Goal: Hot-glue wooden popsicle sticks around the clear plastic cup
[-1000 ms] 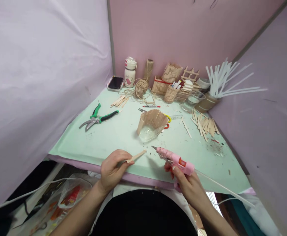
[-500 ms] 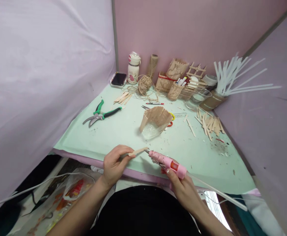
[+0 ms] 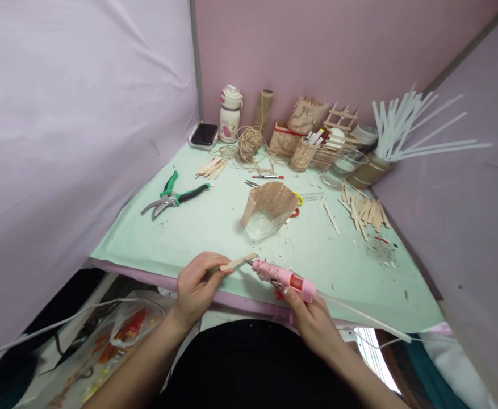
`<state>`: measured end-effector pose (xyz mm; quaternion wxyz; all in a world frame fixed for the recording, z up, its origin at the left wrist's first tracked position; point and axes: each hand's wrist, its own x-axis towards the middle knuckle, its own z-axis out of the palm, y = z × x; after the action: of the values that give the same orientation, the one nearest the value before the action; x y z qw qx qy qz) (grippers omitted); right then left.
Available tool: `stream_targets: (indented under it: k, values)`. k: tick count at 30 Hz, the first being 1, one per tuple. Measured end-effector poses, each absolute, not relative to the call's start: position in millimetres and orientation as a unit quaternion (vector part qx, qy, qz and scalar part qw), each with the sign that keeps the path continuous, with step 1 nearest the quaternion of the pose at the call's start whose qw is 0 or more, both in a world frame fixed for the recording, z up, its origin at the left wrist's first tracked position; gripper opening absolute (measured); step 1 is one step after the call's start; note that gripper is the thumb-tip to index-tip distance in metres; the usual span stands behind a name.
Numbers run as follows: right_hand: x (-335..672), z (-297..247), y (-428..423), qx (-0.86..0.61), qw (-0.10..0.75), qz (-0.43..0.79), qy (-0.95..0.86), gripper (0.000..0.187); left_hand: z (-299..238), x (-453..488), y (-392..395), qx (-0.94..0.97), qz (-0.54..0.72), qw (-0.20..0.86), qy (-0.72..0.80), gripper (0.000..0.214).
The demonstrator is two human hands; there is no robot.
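Note:
Between thumb and fingers, my left hand (image 3: 198, 282) pinches one end of a wooden craft stick (image 3: 241, 261) above the table's front edge. My right hand (image 3: 310, 318) is wrapped round a pink hot glue gun (image 3: 285, 278), a long glue stick trailing from its back. The gun's metal tip is at the craft stick, near its middle; whether they touch I cannot tell. Beyond my hands stands a clear plastic container (image 3: 262, 225) partly walled with upright craft sticks (image 3: 272, 200).
Green-handled pruning shears (image 3: 170, 199) lie at left. Scissors (image 3: 298, 199) sit behind the container. Loose craft sticks (image 3: 365, 213) are heaped at right, below a holder of white glue sticks (image 3: 396, 130). Twine (image 3: 249, 143), a bottle (image 3: 230, 116) and a phone (image 3: 204, 134) line the back.
The glue gun has moved left along the craft stick, its tip now nearer my left fingers. My left hand keeps its pinch, and the view has shifted slightly.

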<state>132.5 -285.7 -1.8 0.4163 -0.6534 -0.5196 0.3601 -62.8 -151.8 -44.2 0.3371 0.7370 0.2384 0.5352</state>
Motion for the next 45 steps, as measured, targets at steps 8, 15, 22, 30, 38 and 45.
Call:
stream_targets:
  k: [8,15,22,30,38,45]
  values:
    - [132,-3,-284,-0.671,0.414,0.357,-0.501,0.049,-44,-62,-152,0.742,0.535,0.321,0.245,0.015]
    - [128,9,-277,-0.651,0.43,0.379,-0.498,0.052,-41,-63,-153,0.742,0.537,0.318,0.242,0.014]
    - [131,8,-279,-0.678,0.414,0.387,-0.468,0.057,-44,-63,-152,0.742,0.538,0.318,0.245,0.014]
    - [130,2,-281,-0.687,0.411,0.386,-0.459,0.056,-41,-62,-153,0.737,0.547,0.318,0.24,0.012]
    - [125,15,-274,-0.621,0.435,0.412,-0.504,0.05,-41,-61,-153,0.734,0.551,0.318,0.239,0.014]
    - [126,10,-275,-0.623,0.435,0.413,-0.503,0.048,-41,-62,-153,0.736,0.548,0.317,0.241,0.011]
